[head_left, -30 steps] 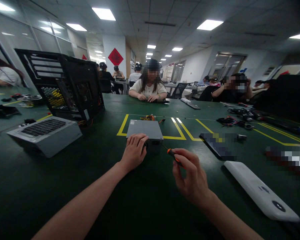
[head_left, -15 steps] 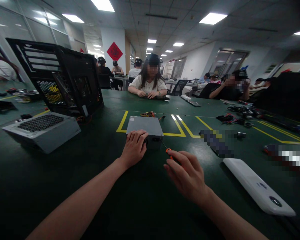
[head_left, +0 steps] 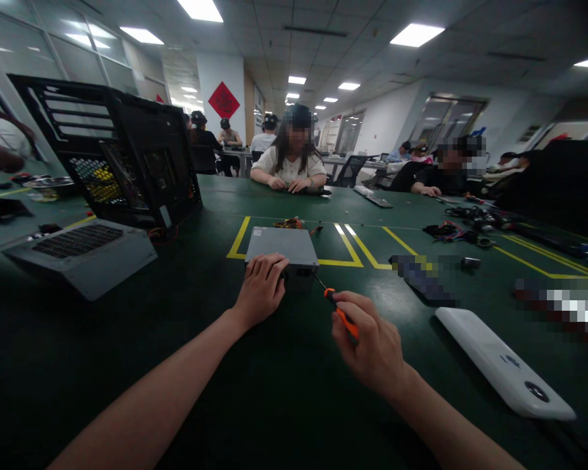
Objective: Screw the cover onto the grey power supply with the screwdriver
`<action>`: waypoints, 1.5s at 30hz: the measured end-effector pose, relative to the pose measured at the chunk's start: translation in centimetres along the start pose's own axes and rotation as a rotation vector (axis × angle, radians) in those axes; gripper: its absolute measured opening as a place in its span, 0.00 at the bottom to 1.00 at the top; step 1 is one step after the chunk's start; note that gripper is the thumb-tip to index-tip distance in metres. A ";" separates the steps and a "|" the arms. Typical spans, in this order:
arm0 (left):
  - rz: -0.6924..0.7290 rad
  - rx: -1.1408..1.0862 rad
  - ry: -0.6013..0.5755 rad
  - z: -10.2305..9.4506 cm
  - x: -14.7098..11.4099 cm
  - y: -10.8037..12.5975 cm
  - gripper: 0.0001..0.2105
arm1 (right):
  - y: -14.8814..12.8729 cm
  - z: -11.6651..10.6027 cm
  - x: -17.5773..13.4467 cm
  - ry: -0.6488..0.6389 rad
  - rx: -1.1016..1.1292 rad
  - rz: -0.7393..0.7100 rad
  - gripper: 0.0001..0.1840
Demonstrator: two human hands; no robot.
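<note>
A grey computer power supply (head_left: 282,244) lies flat on the green table in front of me. My left hand (head_left: 262,287) is closed over its near edge, fingers on the top, covering part of the front face. In my right hand (head_left: 370,336) is a screwdriver (head_left: 343,315) with an orange and black handle, gripped between thumb and fingers. Its thin shaft slants up and left to the lower right corner of the power supply's near face. Whether the tip sits in a screw is too small to tell. Coloured cables (head_left: 288,223) lie behind the unit.
At left stand a black computer case (head_left: 176,163) and a second power supply (head_left: 85,258). A white handheld device (head_left: 504,365) lies to the right, near a dark blurred object (head_left: 424,281). Cables and small parts (head_left: 475,225) lie farther back. A person (head_left: 294,160) sits opposite.
My right hand has turned and its fingers have shifted around the screwdriver, showing more of the orange handle. My left hand stays on the power supply. A person at right has lowered their hands.
</note>
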State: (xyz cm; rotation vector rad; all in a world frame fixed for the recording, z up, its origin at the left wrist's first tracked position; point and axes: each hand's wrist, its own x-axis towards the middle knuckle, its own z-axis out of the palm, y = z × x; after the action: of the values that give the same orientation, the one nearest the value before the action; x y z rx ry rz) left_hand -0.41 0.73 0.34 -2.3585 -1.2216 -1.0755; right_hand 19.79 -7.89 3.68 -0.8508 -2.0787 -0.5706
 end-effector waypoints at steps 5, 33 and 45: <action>-0.008 0.005 0.005 0.1 0.0 -0.1 0.16 | -0.3 0.2 0.0 -0.022 0.049 0.019 0.10; -0.003 0.037 -0.001 0.1 -0.1 0.0 0.18 | -0.9 -0.2 0.5 -0.197 0.201 0.045 0.06; -0.010 0.032 0.006 0.1 0.0 0.0 0.17 | -1.1 -0.1 0.4 -0.118 0.101 0.075 0.06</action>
State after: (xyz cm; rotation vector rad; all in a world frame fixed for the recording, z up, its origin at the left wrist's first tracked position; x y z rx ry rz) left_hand -0.33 0.77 0.21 -2.3262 -1.2407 -1.0570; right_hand 18.88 -8.52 3.97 -0.9186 -2.1524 -0.3804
